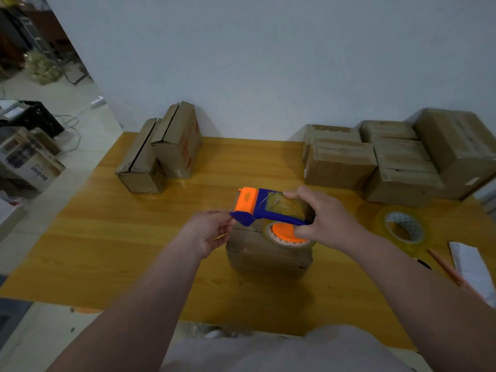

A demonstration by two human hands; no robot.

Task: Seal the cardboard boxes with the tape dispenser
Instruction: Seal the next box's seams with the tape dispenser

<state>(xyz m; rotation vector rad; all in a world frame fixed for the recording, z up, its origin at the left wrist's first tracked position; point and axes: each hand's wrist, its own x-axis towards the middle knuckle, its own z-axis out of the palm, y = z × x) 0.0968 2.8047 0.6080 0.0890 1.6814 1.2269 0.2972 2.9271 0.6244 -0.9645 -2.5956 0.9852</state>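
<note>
A blue and orange tape dispenser (264, 209) with a clear tape roll hovers over a small cardboard box (268, 255) in the middle of the wooden table (120, 237). My right hand (324, 220) grips the dispenser around the roll, thumb on the orange hub. My left hand (210, 233) pinches at the dispenser's front end near the orange blade guard, where the tape's free end comes out. Most of the box top is hidden under the dispenser and my hands.
Two cardboard boxes (161, 154) stand at the back left, and a stack of several boxes (397, 157) fills the back right. A spare clear tape roll (404, 228), a pencil (448, 269) and white paper (472, 267) lie at the right. A wall lies behind.
</note>
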